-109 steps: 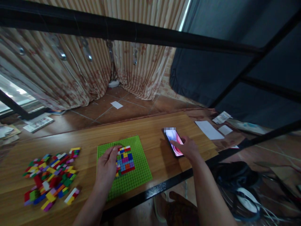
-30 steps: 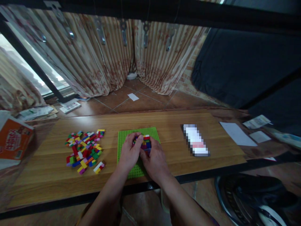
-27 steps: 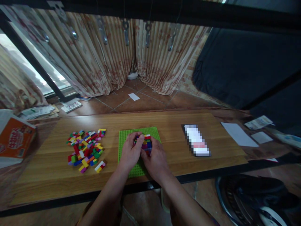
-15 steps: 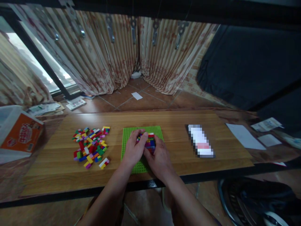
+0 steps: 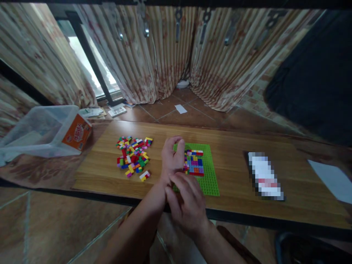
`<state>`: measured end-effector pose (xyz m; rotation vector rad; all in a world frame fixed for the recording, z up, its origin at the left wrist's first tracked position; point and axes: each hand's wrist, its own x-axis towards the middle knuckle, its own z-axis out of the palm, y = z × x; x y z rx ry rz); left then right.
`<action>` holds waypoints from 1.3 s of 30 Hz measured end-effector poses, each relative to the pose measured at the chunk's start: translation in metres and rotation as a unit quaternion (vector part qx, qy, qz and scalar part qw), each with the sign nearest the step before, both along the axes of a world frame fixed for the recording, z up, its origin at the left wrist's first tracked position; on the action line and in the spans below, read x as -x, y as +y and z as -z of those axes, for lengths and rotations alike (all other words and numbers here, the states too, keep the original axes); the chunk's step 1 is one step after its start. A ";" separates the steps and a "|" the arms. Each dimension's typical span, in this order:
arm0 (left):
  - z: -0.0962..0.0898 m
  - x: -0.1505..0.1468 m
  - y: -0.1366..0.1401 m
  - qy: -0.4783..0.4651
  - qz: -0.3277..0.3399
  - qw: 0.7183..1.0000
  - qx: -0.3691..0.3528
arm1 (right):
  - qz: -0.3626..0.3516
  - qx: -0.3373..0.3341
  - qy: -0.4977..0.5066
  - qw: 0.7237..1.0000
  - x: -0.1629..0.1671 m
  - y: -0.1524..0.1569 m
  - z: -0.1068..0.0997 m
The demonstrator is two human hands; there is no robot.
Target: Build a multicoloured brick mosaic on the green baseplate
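My left hand is raised over the left edge of the green baseplate. Its fingers are loosely bent, the thumb stands apart, and nothing shows in it. The fingertips of my right hand are curled against my left wrist, in front of the plate's near left corner. On the plate sits a block of joined toy bricks in blue, purple, red and yellow, with a white-topped row at its far side. My left hand hides part of its left side.
Loose coloured bricks lie in a pile left of the plate on the wooden table. A blurred-out phone-like slab lies to the right, with white paper beyond. A clear plastic bin stands at the far left.
Both hands have come off the brick block, uncovering most of it. My left hand moved to its left, and my right hand went to my left wrist. The view has turned left.
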<state>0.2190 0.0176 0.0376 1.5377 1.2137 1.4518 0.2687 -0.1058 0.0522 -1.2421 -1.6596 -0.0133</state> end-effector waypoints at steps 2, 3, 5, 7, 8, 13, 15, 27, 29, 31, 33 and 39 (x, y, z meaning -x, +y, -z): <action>-0.002 0.004 0.000 0.024 -0.021 0.999 -0.017 | -0.008 0.025 0.009 1.000 0.013 -0.004 0.001; -0.003 0.007 0.000 0.033 -0.029 0.999 -0.024 | -0.008 0.035 0.014 0.999 0.018 -0.006 0.001; -0.006 0.012 -0.002 0.046 -0.042 0.997 -0.036 | -0.018 0.046 0.019 0.999 0.028 -0.011 0.001; -0.007 0.018 -0.003 0.048 -0.046 0.997 -0.041 | -0.046 0.036 0.017 0.998 0.040 -0.021 0.001; -0.008 0.021 -0.002 0.043 -0.048 0.997 -0.039 | -0.066 0.024 0.015 0.997 0.046 -0.026 0.001; -0.010 0.039 0.008 -0.022 -0.079 0.997 0.007 | -0.150 0.007 0.023 0.988 0.064 -0.036 0.003; -0.013 0.043 0.010 -0.050 -0.091 0.994 0.031 | -0.128 0.029 0.049 0.990 0.060 -0.029 0.003; -0.015 0.065 0.014 -0.062 -0.105 0.992 0.033 | -0.169 0.045 0.077 0.982 0.080 -0.045 0.016; -0.016 0.067 0.014 -0.053 -0.104 0.993 0.033 | -0.165 0.057 0.092 0.980 0.076 -0.040 0.014; -0.016 0.067 0.014 -0.045 -0.103 0.993 0.035 | -0.129 0.082 0.113 0.982 0.070 -0.033 0.010; -0.016 0.067 0.013 -0.039 -0.103 0.993 0.036 | -0.105 0.099 0.119 0.982 0.067 -0.029 0.008; -0.020 0.077 0.019 -0.059 -0.123 0.990 0.043 | -0.203 0.040 0.050 0.977 0.081 -0.039 0.012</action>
